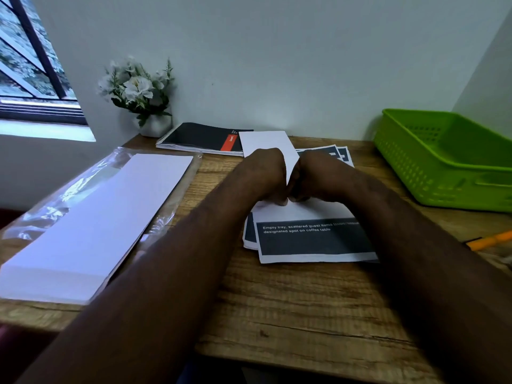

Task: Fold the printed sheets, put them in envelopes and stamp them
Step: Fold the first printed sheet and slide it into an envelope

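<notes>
- Here, the left hand (264,173) and right hand (315,176) meet knuckle to knuckle over a white sheet (270,145), fingers curled and pinching its near edge while its far half stands up beyond them.
- Judged from this, the folding step is in hand: the sheet looks part-bent, no crease yet pressed flat.
- The next move likely calls for matching the edges, then running fingers along the fold.
- Under and just nearer than the hands lies the stack of printed sheets (313,242); the top one reads "Empty tray, scattered guest items… designated spot on coffee table".
- Well left of the hands, a pack of envelopes (94,225) rests in clear wrap on the wooden surface (291,306).
- Beyond the left hand, a spiral notebook (199,137) carries a red label, too small to read.
- No stamp can be made out.
</notes>
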Available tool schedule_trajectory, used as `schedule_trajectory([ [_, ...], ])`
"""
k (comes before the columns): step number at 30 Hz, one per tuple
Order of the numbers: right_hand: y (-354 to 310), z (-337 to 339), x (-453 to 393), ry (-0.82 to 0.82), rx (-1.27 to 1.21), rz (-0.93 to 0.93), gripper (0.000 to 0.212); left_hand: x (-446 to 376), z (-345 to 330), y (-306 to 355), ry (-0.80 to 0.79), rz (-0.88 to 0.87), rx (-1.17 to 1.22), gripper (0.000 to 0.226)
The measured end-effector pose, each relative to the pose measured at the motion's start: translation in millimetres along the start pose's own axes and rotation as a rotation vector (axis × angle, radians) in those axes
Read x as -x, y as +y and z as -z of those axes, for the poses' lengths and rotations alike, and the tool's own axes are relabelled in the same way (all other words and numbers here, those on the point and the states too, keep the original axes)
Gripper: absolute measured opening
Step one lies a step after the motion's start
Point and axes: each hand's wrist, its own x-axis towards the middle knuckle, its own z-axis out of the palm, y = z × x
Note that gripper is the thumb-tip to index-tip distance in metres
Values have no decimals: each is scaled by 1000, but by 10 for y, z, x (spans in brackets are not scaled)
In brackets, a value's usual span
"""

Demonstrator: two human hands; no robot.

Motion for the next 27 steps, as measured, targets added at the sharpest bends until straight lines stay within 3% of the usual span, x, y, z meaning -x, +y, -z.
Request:
schedule_trajectory([
  [4, 20, 45, 14, 14, 78, -77, 9, 19, 10, 15, -12, -12, -27, 39],
  [7, 155, 151, 82, 4, 63, -167, 15, 25, 25, 0, -32, -12, -39, 38],
  [13, 230, 222, 131, -6, 90, -191, 12, -6, -17, 2, 14, -77, -85, 18],
  [15, 197, 224, 128, -7, 187, -174, 11, -24, -95, 62, 78, -116, -96, 11],
  [20, 141, 58, 80, 44, 318, 26, 11, -52, -163, 185, 95, -154, -79, 20],
  [23, 188, 70, 66, 19, 172, 30, 32, -53, -156, 189, 86, -160, -123, 20],
  [27, 292, 98, 57, -15, -65, -35, 7, -30, -102, 155, 70, -134, -183, 24],
])
